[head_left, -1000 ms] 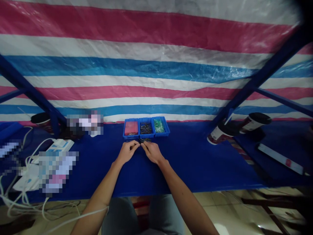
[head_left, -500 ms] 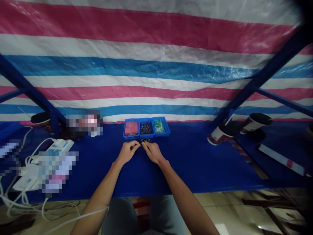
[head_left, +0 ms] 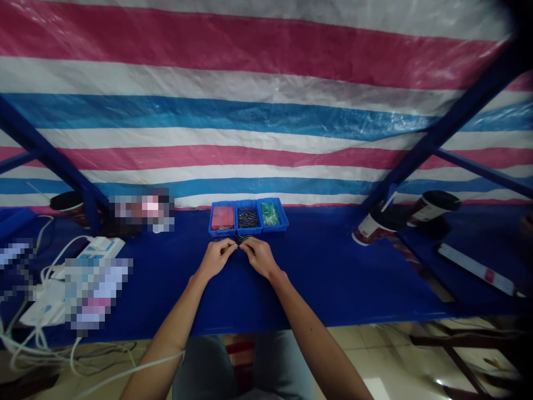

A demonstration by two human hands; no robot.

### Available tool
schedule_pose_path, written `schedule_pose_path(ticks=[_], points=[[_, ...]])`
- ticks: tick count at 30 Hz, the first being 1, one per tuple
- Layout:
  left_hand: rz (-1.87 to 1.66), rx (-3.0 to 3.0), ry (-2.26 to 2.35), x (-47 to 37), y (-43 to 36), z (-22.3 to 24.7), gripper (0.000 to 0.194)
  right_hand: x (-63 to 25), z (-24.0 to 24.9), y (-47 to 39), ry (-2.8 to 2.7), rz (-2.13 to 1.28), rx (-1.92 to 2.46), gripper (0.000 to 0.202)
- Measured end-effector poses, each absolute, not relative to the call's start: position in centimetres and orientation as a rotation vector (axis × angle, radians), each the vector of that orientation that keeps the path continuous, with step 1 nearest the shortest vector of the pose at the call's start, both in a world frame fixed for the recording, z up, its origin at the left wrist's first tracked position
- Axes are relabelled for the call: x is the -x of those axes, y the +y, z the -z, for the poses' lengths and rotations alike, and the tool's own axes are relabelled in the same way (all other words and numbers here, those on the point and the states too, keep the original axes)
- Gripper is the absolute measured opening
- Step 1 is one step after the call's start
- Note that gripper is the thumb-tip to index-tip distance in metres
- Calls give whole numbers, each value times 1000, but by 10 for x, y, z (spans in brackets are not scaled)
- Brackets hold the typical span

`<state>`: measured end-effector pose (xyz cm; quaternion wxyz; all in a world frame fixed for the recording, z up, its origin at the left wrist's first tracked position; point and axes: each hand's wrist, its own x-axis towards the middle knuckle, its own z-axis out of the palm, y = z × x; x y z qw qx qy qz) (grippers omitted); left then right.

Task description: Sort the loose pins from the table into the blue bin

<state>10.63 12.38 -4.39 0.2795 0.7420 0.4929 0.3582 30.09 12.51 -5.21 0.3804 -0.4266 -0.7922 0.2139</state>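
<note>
My left hand (head_left: pixel 214 260) and my right hand (head_left: pixel 261 259) meet above the blue table (head_left: pixel 333 266), fingers pinched and fingertips nearly touching. Something tiny and dark shows between them, too small to name. Just beyond the fingers lies a small pile of thin dark pieces (head_left: pixel 245 238), partly hidden by my hands. Behind it stand three joined blue bins. Pink flat pieces (head_left: pixel 222 217) fill the left bin, thin dark screw-like pieces (head_left: pixel 248 218) the middle one, and green pieces (head_left: pixel 270 213), seemingly in clear wrapping, the right one.
On the left are a white power strip (head_left: pixel 102 248), tangled white cables (head_left: pixel 39 333) and blurred-out items. A dark-lidded cup (head_left: pixel 372 226) stands at the right, with another cup (head_left: pixel 432 209) behind it. Blue frame posts (head_left: pixel 420 147) slope up before a striped sheet (head_left: pixel 266 128).
My fingertips have shifted slightly, the right hand's fingers curling a little more. Both hands stay pinched close together in the same place. The bins have not moved.
</note>
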Motion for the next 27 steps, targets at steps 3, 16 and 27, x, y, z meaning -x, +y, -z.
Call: schedule_pose_path(ticks=[3, 16, 27], points=[[-954, -1987, 1323, -106, 124, 44, 33, -301, 53, 125, -1996, -538, 1077, 22], [-963, -1991, 1326, -106, 123, 42, 37, -301, 62, 129, -1837, -548, 1019, 17], [-955, -1976, 1316, -106, 123, 43, 35, -302, 61, 128, -1826, -542, 1018, 21]])
